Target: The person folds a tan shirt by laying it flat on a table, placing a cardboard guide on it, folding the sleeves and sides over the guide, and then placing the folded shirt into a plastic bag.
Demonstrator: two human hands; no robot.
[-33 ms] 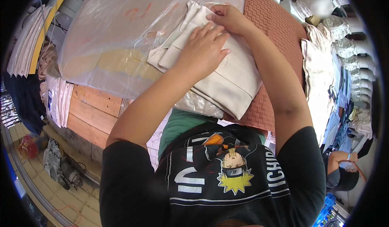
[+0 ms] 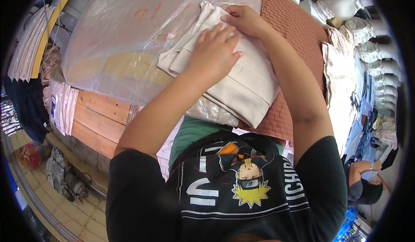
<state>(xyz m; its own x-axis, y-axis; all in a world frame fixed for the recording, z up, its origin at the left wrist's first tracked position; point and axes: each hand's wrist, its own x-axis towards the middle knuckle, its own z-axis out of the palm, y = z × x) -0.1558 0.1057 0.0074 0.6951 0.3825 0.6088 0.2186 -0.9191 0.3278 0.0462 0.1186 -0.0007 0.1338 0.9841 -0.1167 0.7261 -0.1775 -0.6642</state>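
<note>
One folded cream cloth pile (image 2: pixel 248 86) lies across one plastic sheet (image 2: pixel 116 38), one brown mat (image 2: pixel 292 38). My left hand (image 2: pixel 216 54) flat atop, fingers spread, holding nothing; right hand (image 2: pixel 247 20) pinching far edge.

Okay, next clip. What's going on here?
A person in a black T-shirt is handling a folded cream cloth. The left hand lies across its top with fingers spread, and the right hand is at its far edge with fingers bent; whether it grips the fabric is unclear. The cloth lies partly over clear plastic sheeting and partly over a reddish-brown textured mat.
</note>
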